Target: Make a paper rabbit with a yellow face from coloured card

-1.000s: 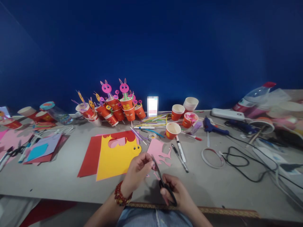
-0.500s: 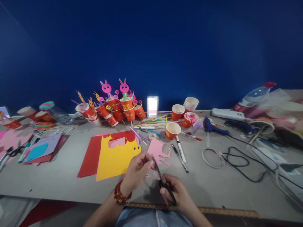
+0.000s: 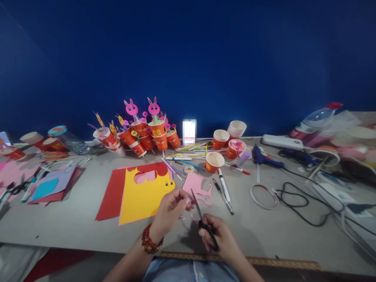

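My right hand (image 3: 217,235) grips a pair of scissors (image 3: 197,206) by its black handles, the blades pointing up and away from me. Just left of the blade tips, my left hand (image 3: 173,207) pinches a small piece of pink paper (image 3: 192,203), mostly hidden by the fingers. Behind the hands lies a cut-up pink paper sheet (image 3: 194,182). To the left, a yellow sheet (image 3: 138,205) with curved cut-outs rests on a red sheet (image 3: 109,199). A round yellow face with two googly eyes (image 3: 169,184) sits at the yellow sheet's right edge.
Red paper cups with pink rabbit figures (image 3: 154,107) stand along the blue wall. An open cup (image 3: 215,162), a black pen (image 3: 223,196) and a white marker (image 3: 225,186) are beyond my right hand. Farther right are a roll of tape (image 3: 264,196), a blue glue gun (image 3: 267,158) and looped black cable.
The scissors have shifted slightly right, their blades coming away from the left fingers and appearing closed together. My left hand has barely moved and keeps its pinch.
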`<state>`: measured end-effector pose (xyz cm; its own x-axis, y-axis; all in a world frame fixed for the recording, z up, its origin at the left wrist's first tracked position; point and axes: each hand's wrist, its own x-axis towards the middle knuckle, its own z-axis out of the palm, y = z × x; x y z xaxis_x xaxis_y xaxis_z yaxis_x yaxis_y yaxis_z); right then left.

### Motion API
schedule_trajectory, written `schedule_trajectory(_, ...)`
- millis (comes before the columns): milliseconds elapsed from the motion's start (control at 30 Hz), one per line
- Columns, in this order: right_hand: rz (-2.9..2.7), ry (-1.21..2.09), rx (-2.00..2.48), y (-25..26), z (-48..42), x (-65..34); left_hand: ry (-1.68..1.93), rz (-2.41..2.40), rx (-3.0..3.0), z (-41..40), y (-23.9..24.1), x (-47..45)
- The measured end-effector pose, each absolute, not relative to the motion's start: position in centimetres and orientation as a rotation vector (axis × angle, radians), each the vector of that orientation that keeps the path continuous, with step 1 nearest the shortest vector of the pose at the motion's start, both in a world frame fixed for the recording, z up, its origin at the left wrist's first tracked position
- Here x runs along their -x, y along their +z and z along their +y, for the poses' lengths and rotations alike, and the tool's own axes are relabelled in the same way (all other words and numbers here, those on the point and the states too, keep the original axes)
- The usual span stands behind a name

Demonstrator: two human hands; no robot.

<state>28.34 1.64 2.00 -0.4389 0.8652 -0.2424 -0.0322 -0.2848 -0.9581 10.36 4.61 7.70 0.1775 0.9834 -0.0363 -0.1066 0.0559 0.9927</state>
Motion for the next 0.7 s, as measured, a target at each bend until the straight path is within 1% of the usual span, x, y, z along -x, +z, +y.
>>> schedule_trajectory(200,-1.185,1.533,1.123,2.8,3.1,-28.6,1.022,1.061,-1.243,4.9,6.6,-10.3)
schedule_trajectory(300,-1.176,1.465,1.114,3.2,3.9,-28.7,1.015,1.127,-1.343,5.0,6.4,-10.3)
schedule_trajectory(500,-1.121,1.502,1.048,4.0,5.2,-27.6,0.908,1.119,-1.491,5.3,5.6,-10.4)
schedule_trajectory(700,-1.182,1.511,1.116,3.2,5.9,-27.3,0.787,1.159,-1.627,5.2,4.7,-10.5)
